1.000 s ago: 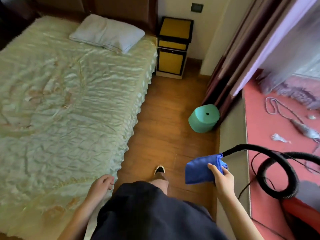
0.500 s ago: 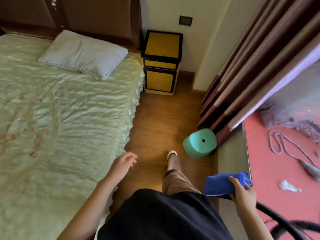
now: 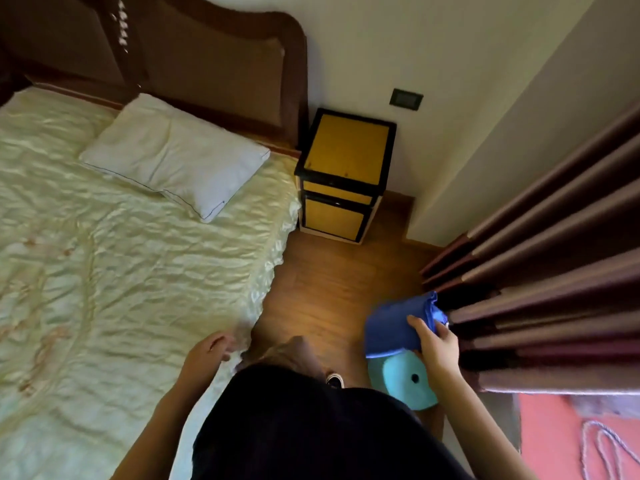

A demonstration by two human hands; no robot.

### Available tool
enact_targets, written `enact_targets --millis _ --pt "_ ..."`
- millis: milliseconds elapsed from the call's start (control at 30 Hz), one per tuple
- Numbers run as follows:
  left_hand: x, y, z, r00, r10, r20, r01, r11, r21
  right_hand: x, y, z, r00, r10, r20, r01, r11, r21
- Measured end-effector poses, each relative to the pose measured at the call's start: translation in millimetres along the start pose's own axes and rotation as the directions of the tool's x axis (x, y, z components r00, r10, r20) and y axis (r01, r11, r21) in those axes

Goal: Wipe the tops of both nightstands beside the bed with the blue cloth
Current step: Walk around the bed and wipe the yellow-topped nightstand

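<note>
right hand [image 3: 437, 348] grips cloth [image 3: 398, 323], carried ready for wiping | left hand [image 3: 207, 353] loose, empty | nightstand [image 3: 346, 147] ahead, unwiped

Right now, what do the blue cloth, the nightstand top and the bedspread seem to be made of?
Blue cloth: soft fabric, probably microfibre; matte and bunched in folds in the right hand.
Nightstand top: yellow panel in a black frame, likely wood or laminate; smooth, with a slight sheen.
Bedspread: pale satin-like fabric; its wrinkles catch glossy highlights.
</note>
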State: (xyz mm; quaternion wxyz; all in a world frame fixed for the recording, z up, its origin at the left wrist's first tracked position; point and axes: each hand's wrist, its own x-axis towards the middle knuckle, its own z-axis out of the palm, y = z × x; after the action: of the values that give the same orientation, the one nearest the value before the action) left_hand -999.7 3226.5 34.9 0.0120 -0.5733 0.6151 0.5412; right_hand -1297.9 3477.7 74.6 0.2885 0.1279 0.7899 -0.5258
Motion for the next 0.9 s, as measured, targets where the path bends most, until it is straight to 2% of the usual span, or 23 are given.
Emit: enact_targets --millis 100,233,400,533,700,800,900 --pt "48 33 -9 1.000 -0.009 0.010 0.009 1.000 0.014 39 -38 39 1.000 0.008 0.018 -0.008 1.000 0.002" --pt "125 95 -16 0.997 0.040 0.062 -0.043 0.998 0.041 90 -83 83 0.999 0.046 -0.030 -0.046 0.999 -0.003" --pt "220 198 -22 0.972 0.101 0.211 -0.130 0.983 0.130 140 -136 129 0.987 0.054 -0.151 -0.065 0.996 -0.063" --pt "290 279 -19 0.928 0.181 0.325 -0.250 0.951 0.184 180 -187 171 0.986 0.050 -0.161 -0.066 0.993 -0.095" --pt "374 352 7 0.926 0.230 0.301 -0.294 0.937 0.190 247 -243 226 0.995 0.052 -0.080 -0.051 0.998 0.024" --pt "440 373 34 0.922 0.250 0.295 -0.325 0.915 0.239 305 -266 266 0.999 0.025 -0.032 -0.022 0.995 0.096" --pt "512 380 70 0.929 0.297 0.223 -0.348 0.905 0.245 373 -272 304 0.998 -0.037 0.049 0.028 0.986 0.165"
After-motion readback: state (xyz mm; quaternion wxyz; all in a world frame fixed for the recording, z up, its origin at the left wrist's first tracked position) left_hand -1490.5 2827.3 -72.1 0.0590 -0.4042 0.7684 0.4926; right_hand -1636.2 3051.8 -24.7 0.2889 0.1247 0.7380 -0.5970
